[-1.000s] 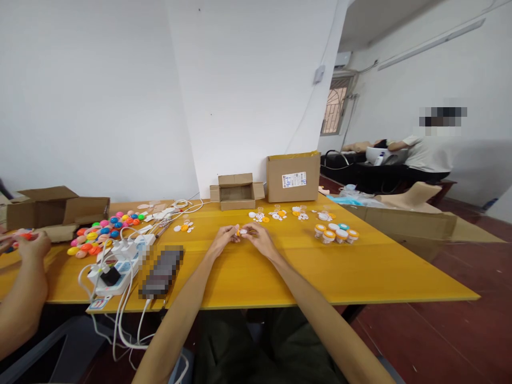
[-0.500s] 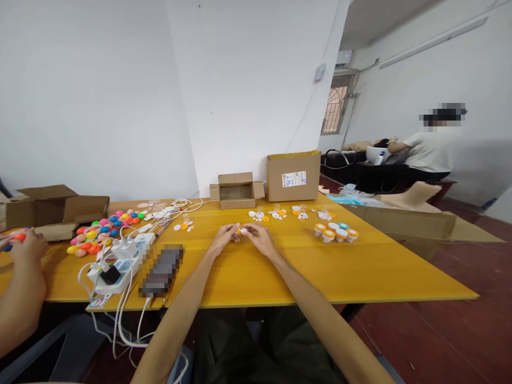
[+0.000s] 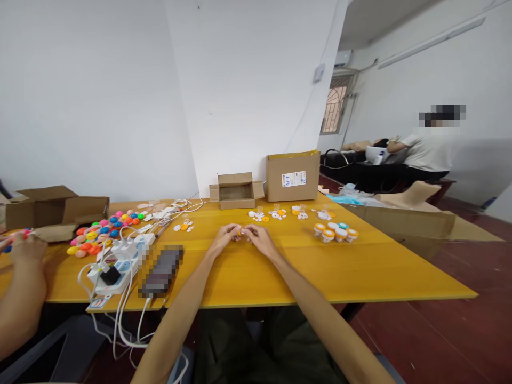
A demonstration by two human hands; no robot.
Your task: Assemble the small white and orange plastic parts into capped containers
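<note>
My left hand (image 3: 224, 238) and my right hand (image 3: 259, 238) meet above the table, fingertips pinched around a small orange-and-white plastic part (image 3: 241, 231). Fingers cover most of it, so its exact shape is hidden. Beyond my hands lie loose white and orange discs (image 3: 264, 218) in small groups, some with clear plastic cups. Another such group, orange and white pieces (image 3: 184, 227), is left of my left hand. To the right stand several small clear jars (image 3: 328, 235) with orange, white or teal lids.
An open carton (image 3: 237, 204) and a closed cardboard box (image 3: 293, 178) stand at the back. Left are a power strip (image 3: 120, 269) with cables, a phone (image 3: 162, 271), colourful balls (image 3: 91, 234) and a co-worker's hand (image 3: 28, 248). Another person (image 3: 430, 152) sits far right.
My fingers have closed further over the small part, hiding the white side that showed before. The co-worker's hand at the left has shifted slightly and the red ball in it no longer shows.
</note>
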